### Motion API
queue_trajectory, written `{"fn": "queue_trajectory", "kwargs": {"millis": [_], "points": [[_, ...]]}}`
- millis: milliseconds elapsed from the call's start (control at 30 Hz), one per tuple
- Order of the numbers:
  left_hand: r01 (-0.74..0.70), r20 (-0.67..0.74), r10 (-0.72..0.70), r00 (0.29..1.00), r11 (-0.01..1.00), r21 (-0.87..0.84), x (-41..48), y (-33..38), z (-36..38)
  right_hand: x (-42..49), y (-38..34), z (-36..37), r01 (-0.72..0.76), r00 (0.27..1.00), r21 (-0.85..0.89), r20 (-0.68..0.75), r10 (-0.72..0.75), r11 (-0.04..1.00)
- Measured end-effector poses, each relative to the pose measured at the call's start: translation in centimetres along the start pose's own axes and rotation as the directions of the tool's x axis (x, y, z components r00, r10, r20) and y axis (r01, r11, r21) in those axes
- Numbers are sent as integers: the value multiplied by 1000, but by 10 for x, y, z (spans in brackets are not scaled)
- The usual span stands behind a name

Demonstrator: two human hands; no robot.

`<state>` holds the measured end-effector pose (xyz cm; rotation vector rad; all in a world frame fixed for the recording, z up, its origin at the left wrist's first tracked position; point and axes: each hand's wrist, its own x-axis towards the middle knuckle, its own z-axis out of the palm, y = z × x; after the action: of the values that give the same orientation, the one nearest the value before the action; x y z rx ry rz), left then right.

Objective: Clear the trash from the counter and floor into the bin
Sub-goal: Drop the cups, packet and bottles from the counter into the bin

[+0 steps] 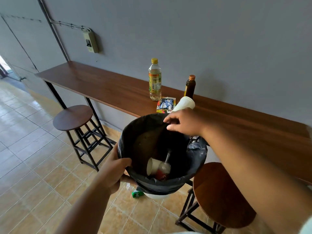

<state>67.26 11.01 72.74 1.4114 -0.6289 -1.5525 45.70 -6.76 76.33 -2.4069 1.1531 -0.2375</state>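
Note:
My left hand point(114, 169) grips the near-left rim of the black-lined bin point(195, 159), holding it up beside the wooden counter point(104, 88). My right hand point(183, 123) rests on the bin's far rim, thumb and forefinger pinched on the liner's edge. Inside the bin lie a paper cup point(152, 166), a clear plastic cup with a straw point(164, 167) and something red. On the counter just beyond my right hand are a tipped white paper cup point(184, 103), a printed sachet point(166, 104), a clear yellow-capped bottle point(154, 80) and a small brown bottle point(190, 86).
A green wrapper or can point(137, 194) and a white object lie on the tiled floor under the bin. One round stool point(72, 117) stands left of the bin, another point(219, 195) close at the right. A switch box point(91, 42) is on the grey wall.

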Motion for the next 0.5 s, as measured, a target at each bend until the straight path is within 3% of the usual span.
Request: {"fn": "queue_trajectory", "kwargs": {"millis": [100,167,333,500], "points": [[-12,-36,11,999,1000,-16,-3,1,-3,33,17,-18,-97,928,139,-344,140,985],[-21,-54,21,998,1000,-9,-5,3,-3,58,36,-24,-245,845,194,-437,308,950],[-42,-91,41,995,999,-10,-7,2,-9,97,76,-18,-613,675,195,-374,636,766],[-33,-132,33,991,999,4,-7,-1,-18,107,91,-4,-662,651,276,-251,717,697]]}}
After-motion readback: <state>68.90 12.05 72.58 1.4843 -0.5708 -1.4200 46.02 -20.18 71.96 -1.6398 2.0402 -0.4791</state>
